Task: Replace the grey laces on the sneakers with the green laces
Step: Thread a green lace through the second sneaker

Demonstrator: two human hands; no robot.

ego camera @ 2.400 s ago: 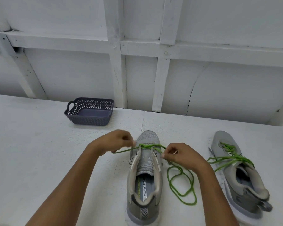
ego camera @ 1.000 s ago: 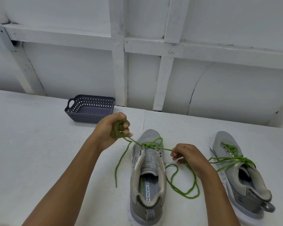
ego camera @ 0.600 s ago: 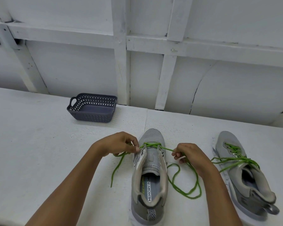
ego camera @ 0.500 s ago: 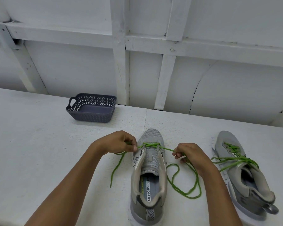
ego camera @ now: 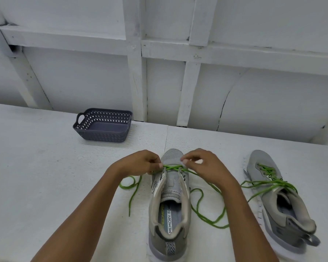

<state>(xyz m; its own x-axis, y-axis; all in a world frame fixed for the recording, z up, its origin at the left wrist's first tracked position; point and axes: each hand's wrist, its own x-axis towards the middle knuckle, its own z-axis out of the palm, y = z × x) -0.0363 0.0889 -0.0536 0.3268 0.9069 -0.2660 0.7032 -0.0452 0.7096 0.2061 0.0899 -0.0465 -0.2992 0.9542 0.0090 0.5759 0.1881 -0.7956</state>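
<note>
White-painted table against a white panelled wall; one head view only.

Progress, as judged from the layout:
- No grey lace shows on either shoe, or anywhere in view, so removal looks done.
- The second sneaker, to the right of the centre sneaker and well apart from it, carries a second green lace through several eyelet rows. The ends trail loose across its collar, untied.
- On the centre sneaker the green lace crosses only at the toe end of the eyelet rows. The eyelets nearer the collar are bare and the tongue is exposed (the insole print is readable inside).
- Outstanding: thread the remaining rows of the centre sneaker. I would put the job a little past half.

Hands and lace:
- The left hand sits at the left edge of the centre sneaker's toe end, fingers curled, pinching the lace where it leaves the left eyelet row. Beyond it, the free end curls onto the table to the left of the sneaker.
- The right hand sits over the right edge of the toe end, thumb and forefinger closed together just above the crossing. It appears to pinch the lace there, though the contact is too small to confirm. The long slack passes under this hand and loops on the table to the right of the sneaker.

A grey perforated basket stands beyond the centre sneaker, to its left.
</note>
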